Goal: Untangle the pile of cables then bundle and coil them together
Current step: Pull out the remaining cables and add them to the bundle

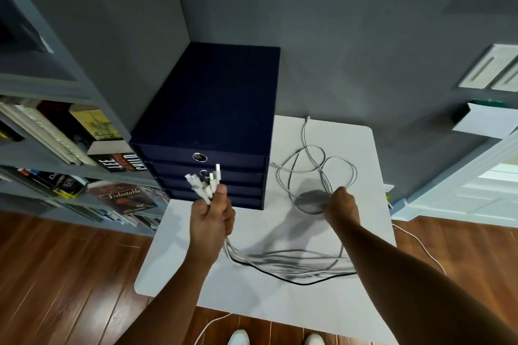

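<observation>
Here, the left hand (211,216) clenches a bundle of thin grey-white cables (294,263) with one black strand. Their white plug ends (203,180) fan upward and away above the fist. The bundle sags and runs left to right over the near half of the white rectangular worktop (252,297) to the right hand (340,206). That hand grips it where loose loops spill toward the far right corner. A navy fabric drawer box (213,109) fills the far left corner.
</observation>
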A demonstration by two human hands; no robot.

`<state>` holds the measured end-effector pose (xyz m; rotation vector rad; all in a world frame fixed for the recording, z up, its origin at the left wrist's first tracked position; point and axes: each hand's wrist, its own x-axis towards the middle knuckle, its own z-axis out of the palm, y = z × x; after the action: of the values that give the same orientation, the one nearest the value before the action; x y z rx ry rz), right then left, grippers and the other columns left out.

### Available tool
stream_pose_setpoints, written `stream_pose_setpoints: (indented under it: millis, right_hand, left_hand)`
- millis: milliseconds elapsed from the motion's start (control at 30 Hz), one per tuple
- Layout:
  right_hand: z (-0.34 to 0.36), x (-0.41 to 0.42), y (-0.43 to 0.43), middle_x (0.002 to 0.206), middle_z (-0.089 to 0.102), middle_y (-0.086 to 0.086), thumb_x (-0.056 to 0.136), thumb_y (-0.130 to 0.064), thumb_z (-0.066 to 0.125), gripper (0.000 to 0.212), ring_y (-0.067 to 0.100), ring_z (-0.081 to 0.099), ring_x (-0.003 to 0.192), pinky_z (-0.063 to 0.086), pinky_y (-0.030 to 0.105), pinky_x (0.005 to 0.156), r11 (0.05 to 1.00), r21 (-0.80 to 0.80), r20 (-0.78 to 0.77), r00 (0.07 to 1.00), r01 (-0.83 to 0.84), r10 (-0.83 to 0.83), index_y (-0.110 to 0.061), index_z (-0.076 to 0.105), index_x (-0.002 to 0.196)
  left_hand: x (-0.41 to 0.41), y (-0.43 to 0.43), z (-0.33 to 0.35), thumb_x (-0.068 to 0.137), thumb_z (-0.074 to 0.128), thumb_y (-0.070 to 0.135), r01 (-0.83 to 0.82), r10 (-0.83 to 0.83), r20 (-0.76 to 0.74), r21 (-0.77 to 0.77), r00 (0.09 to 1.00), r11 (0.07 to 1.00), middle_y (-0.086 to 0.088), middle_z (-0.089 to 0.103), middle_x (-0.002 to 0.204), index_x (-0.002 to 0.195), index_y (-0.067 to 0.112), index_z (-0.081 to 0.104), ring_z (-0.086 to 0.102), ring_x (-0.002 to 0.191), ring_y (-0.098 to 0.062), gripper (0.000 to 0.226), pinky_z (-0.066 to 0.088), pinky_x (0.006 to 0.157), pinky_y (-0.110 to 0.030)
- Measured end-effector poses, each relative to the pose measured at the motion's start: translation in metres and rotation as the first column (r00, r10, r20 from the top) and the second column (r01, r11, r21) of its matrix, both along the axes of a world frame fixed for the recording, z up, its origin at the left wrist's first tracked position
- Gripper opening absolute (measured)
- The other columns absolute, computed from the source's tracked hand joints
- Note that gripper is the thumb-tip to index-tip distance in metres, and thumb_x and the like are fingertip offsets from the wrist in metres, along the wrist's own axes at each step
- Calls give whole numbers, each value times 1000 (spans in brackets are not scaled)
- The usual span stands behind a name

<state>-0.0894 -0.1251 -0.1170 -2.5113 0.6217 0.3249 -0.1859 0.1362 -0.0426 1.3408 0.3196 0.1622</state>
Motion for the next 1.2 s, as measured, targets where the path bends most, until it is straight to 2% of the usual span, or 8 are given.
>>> stream_pose_setpoints:
  millis: [233,300,467,667,867,933,1100,1200]
  right_hand:
    - [5,1,-4,90,68,13,79,-6,56,33,32,65,80,54,33,69,904,377,69,967,201,-244,-4,65,110]
    - [18,-2,-4,68,61,6,80,1,54,27,23,53,57,44,27,51,810,574,136,962,120,-239,-9,70,100]
    - [59,-19,-5,73,60,7,88,-1,57,18,16,53,67,39,26,53,644,757,321,921,-111,-219,-13,68,81]
    - [76,-46,-11,75,62,12,92,-12,65,16,19,58,72,45,30,61,579,748,436,898,-323,-63,4,65,89]
    - [58,-70,-18,84,65,18,89,-11,60,13,17,58,68,48,29,65,657,621,410,892,-427,192,-19,68,82]
    - [49,-74,-19,82,65,21,91,-2,55,30,18,57,67,47,30,64,658,653,308,925,-374,221,-25,68,78]
    - [42,-70,-20,74,63,14,73,-13,59,13,24,51,69,39,33,62,648,701,116,944,-298,309,-20,69,69]
    - [58,-51,-17,92,71,14,86,-3,50,27,25,63,82,44,30,66,533,837,80,991,-125,108,-5,72,100]
  left_hand:
    - [9,-42,11,99,50,34,239,-251,63,157,966,958,-2,21,52,57,19,26,18,44,-14,50,19,44,-21]
    - [17,-55,15,101,48,34,310,-326,46,210,944,927,2,20,50,55,21,26,18,44,-14,53,19,45,-22]
    - [45,-88,14,106,46,31,415,-426,-56,371,903,831,5,56,49,54,10,56,47,44,-7,56,37,54,-19]
    - [78,-126,18,106,47,29,338,-281,-206,347,937,875,-10,77,81,92,4,70,50,38,1,37,36,49,-23]
    - [95,-142,20,105,46,29,319,-273,-286,130,919,939,-8,77,82,88,4,68,32,30,-8,37,23,38,-18]
    - [98,-142,22,105,47,30,267,-237,-255,89,938,960,-5,75,77,84,8,67,31,31,-8,36,23,40,-18]
    - [94,-127,20,100,56,23,224,-208,-127,128,970,966,0,58,60,82,13,74,30,39,-12,28,23,40,-19]
    - [87,-119,20,101,57,24,305,-296,-86,140,951,942,-1,51,59,82,13,75,30,40,-11,28,23,40,-20]
